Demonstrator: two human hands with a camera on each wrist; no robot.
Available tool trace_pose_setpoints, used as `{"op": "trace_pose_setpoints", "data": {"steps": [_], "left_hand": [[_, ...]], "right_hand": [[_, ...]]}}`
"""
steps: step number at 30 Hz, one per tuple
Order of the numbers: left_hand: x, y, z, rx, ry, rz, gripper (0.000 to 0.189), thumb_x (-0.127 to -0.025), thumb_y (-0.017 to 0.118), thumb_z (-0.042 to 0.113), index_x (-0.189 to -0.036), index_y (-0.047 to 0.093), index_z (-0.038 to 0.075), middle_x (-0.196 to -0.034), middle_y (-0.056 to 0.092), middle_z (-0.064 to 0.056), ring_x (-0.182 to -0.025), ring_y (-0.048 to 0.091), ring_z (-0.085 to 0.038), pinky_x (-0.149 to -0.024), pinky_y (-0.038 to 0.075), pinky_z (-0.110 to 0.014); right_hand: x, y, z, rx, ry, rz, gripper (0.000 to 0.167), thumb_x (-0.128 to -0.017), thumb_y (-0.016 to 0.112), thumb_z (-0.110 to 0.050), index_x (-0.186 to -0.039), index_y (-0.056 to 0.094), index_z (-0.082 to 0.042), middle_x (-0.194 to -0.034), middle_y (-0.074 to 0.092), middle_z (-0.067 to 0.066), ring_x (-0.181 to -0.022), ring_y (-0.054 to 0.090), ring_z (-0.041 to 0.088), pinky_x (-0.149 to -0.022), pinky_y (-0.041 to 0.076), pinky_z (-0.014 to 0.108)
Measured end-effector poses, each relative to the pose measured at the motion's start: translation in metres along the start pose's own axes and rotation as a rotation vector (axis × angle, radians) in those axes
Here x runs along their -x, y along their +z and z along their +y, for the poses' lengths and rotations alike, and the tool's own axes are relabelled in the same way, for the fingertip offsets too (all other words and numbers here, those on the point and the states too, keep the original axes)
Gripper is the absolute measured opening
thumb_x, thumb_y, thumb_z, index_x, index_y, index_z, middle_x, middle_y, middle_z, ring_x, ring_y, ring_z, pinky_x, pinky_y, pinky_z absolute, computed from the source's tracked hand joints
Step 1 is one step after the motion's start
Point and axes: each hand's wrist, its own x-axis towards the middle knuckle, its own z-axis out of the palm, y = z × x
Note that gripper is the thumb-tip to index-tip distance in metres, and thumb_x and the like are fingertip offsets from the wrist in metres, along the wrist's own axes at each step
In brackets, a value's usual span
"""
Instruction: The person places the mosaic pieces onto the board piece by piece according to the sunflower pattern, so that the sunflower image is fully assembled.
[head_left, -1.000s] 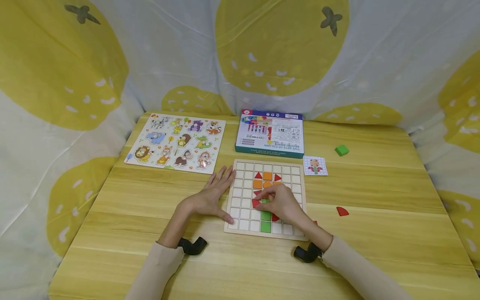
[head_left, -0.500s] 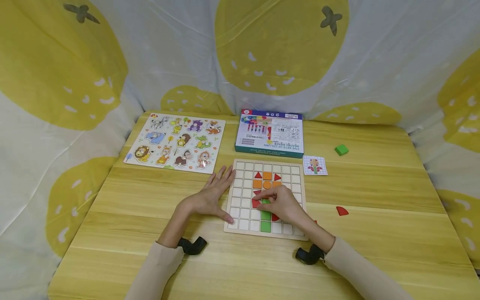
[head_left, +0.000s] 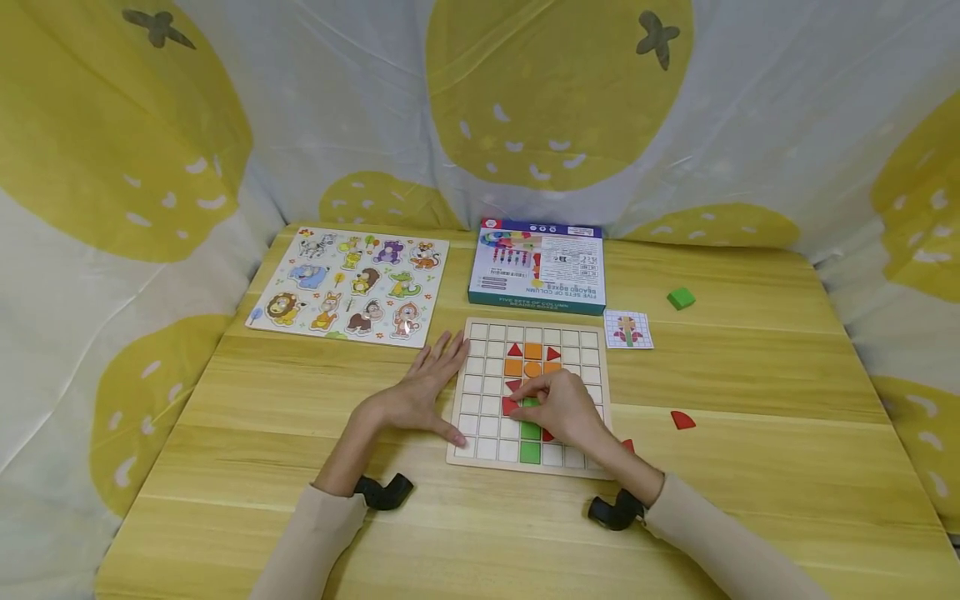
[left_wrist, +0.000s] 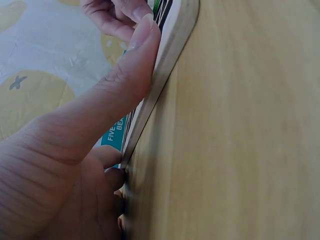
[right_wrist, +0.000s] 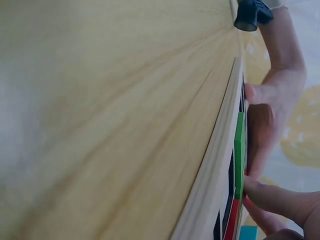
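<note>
A wooden grid board (head_left: 487, 427) lies on the table, with orange, red and green tiles in some of its squares. My left hand (head_left: 416, 400) rests along the board's left edge, fingers spread and thumb on the lower left corner. With thumb and index finger, my right hand (head_left: 568, 408) pinches a small red tile (head_left: 509, 406) at a square left of the green tiles (head_left: 530, 452); the fingertips partly cover its outline. An orange round tile (head_left: 532, 369) and red triangles (head_left: 514, 350) sit farther up. In the right wrist view, the thumb touches near a green tile (right_wrist: 239, 155).
Right of the board lie a red quarter-circle tile (head_left: 682, 420), another red piece (head_left: 628, 446) half behind the right forearm, and a green block (head_left: 681, 298). A pattern card (head_left: 628, 330), a flat box (head_left: 536, 267) and an animal puzzle (head_left: 348, 287) lie beyond.
The red tile under my right fingertips has turned slightly and looks squarer to its cell. My left hand stays in place; the head view has shifted a little.
</note>
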Motion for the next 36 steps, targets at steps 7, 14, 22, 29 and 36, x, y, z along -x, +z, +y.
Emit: {"op": "trace_pose_setpoints", "data": {"steps": [7, 14, 22, 29, 36], "left_hand": [[0.000, 0.000, 0.000, 0.004, 0.002, -0.002, 0.146, -0.068, 0.094, 0.052, -0.166, -0.003, 0.008, -0.175, -0.016, -0.010, -0.161, -0.020, -0.033, -0.131, -0.010, -0.058], [-0.001, 0.001, 0.001, -0.002, -0.005, -0.007, 0.145, -0.068, 0.094, 0.053, -0.167, -0.004, 0.008, -0.175, -0.016, -0.010, -0.161, -0.020, -0.032, -0.131, -0.010, -0.057], [0.000, 0.000, 0.000, 0.002, -0.005, -0.004, 0.145, -0.068, 0.094, 0.052, -0.167, -0.004, 0.008, -0.174, -0.016, -0.010, -0.161, -0.020, -0.033, -0.131, -0.010, -0.057], [0.000, 0.000, 0.000, 0.001, -0.003, -0.004, 0.145, -0.068, 0.094, 0.053, -0.167, -0.004, 0.009, -0.174, -0.017, -0.009, -0.161, -0.021, -0.032, -0.131, -0.011, -0.057], [0.001, -0.001, 0.001, 0.014, -0.004, -0.005, 0.146, -0.068, 0.094, 0.051, -0.167, -0.004, 0.009, -0.174, -0.017, -0.009, -0.161, -0.022, -0.032, -0.131, -0.010, -0.057]], "right_hand": [[0.002, -0.002, 0.002, 0.013, -0.012, 0.003, 0.013, -0.079, 0.091, -0.018, -0.090, 0.084, -0.015, -0.054, 0.039, -0.003, -0.052, 0.036, 0.012, -0.050, 0.023, 0.022], [0.000, -0.004, 0.008, -0.042, -0.036, -0.076, 0.020, -0.083, 0.088, -0.017, -0.102, 0.085, -0.016, -0.054, 0.034, -0.003, -0.051, 0.033, 0.013, -0.049, 0.022, 0.020], [-0.001, -0.002, 0.010, -0.049, -0.046, -0.086, 0.018, -0.084, 0.087, -0.015, -0.101, 0.085, -0.016, -0.052, 0.035, -0.004, -0.050, 0.033, 0.012, -0.048, 0.022, 0.019], [-0.002, -0.009, 0.009, -0.084, -0.068, -0.114, 0.018, -0.086, 0.086, -0.020, -0.104, 0.085, -0.017, -0.053, 0.035, -0.004, -0.050, 0.034, 0.012, -0.047, 0.022, 0.020], [0.014, -0.058, 0.029, -0.070, -0.067, -0.085, 0.025, -0.091, 0.081, -0.027, -0.113, 0.082, -0.015, -0.059, 0.032, -0.003, -0.055, 0.032, 0.013, -0.049, 0.022, 0.022]]}}
